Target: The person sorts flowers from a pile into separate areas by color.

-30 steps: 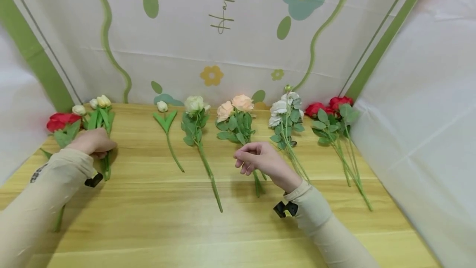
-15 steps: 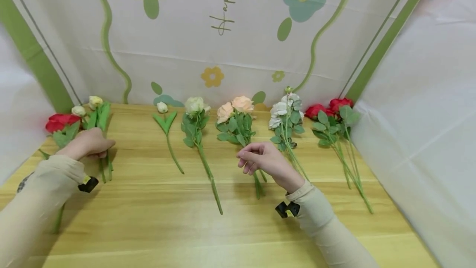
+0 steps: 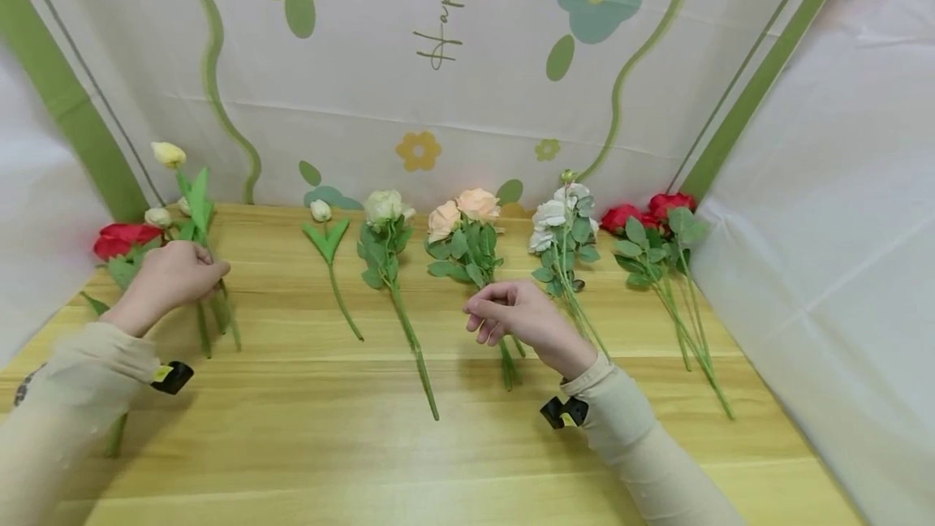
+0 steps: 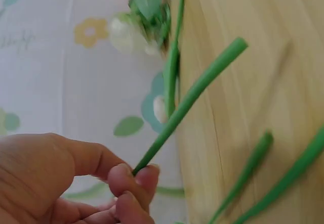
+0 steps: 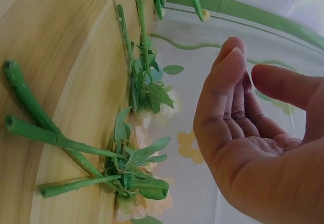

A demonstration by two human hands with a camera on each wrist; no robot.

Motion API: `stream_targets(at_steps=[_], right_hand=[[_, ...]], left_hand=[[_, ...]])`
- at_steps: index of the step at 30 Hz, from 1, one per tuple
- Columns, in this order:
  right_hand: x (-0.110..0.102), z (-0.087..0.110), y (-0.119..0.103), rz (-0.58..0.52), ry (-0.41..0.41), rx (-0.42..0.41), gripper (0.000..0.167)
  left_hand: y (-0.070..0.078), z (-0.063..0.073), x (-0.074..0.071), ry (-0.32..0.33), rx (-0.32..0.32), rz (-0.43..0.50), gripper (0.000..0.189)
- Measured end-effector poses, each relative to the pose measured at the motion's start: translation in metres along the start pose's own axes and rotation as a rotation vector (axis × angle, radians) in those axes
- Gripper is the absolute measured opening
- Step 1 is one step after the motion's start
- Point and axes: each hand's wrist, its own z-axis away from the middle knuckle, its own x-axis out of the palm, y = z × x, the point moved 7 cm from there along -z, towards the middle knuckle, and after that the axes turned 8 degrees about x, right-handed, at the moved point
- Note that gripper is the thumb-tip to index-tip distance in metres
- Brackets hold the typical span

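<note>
At the left end of the table, my left hand [image 3: 171, 278] pinches the stem of a pale yellow tulip [image 3: 169, 155], raised above the other flowers. Close up in the left wrist view, thumb and fingertips of the left hand [image 4: 96, 183] grip the green stem [image 4: 195, 95], its cut end free. Below it lie white tulips [image 3: 157, 217] and a red rose [image 3: 120, 242], partly covered by the hand. My right hand [image 3: 526, 319] hovers over the stems of the peach roses [image 3: 476, 204]. Its fingers are loosely bent with nothing between them, as the right wrist view shows.
Along the back of the wooden table [image 3: 292, 445] lie a single white tulip [image 3: 321, 211], a pale green rose [image 3: 384, 208], white flowers [image 3: 549, 217] and red roses [image 3: 670, 204] at the right. A printed cloth [image 3: 351, 79] hangs behind them.
The left hand has lifted the yellow tulip off the bunch; its head has gone up and to the left. The right hand has stayed nearly still.
</note>
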Motion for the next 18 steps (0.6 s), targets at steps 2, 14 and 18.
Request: stream_targets(at_steps=[2, 14, 18], right_hand=[[0.001, 0.000, 0.001, -0.002, -0.003, 0.003, 0.020], [0.013, 0.003, 0.000, 0.007, -0.056, -0.021, 0.020], [0.022, 0.005, -0.002, 0.023, -0.083, -0.030, 0.020]], left_hand=[[0.011, 0.002, 0.000, 0.054, 0.024, 0.018, 0.038], [0.090, 0.012, 0.008, 0.212, 0.155, 0.158, 0.018], [0.121, 0.016, 0.018, 0.180, 0.154, 0.291, 0.016]])
